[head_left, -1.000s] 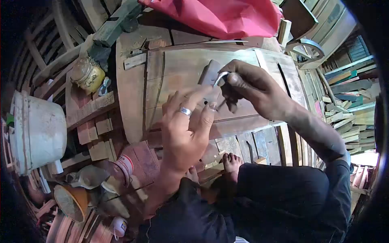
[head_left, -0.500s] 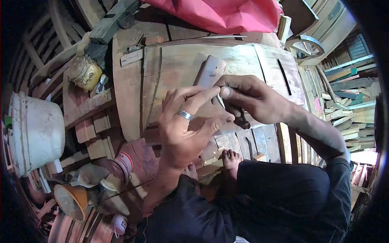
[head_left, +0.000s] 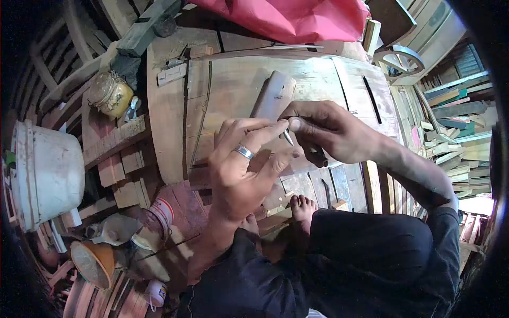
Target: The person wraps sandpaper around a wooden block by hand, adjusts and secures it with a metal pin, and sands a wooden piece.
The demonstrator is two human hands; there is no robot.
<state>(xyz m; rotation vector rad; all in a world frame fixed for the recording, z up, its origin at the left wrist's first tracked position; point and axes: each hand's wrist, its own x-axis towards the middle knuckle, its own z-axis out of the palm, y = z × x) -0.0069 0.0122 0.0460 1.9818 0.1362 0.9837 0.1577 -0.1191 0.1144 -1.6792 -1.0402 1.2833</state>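
Note:
My right hand (head_left: 336, 132) pinches a small, slim pointed metal piece (head_left: 288, 138) between thumb and forefinger, its tip slanting down. A dark rod-like end (head_left: 318, 159) sticks out below the curled fingers of the same hand; what it belongs to is hidden. My left hand (head_left: 244, 164), with a silver ring, is held close by. Its forefinger tip meets the right fingertips at the top of the metal piece, while its thumb stands apart below. Just beyond both hands, a smooth brownish block (head_left: 274, 93) lies on the wooden panel (head_left: 238, 74).
A red sheet (head_left: 297, 21) covers the far edge of the work surface. On the left are a glass jar (head_left: 111, 95), a white bucket (head_left: 53, 169) and an orange container (head_left: 93, 265). Stacked wood (head_left: 456, 143) lines the right. Bare feet (head_left: 303, 209) are below the panel.
My left thumb has drawn slightly away from the forefinger, and more of the pointed metal piece shows. The right hand has barely shifted.

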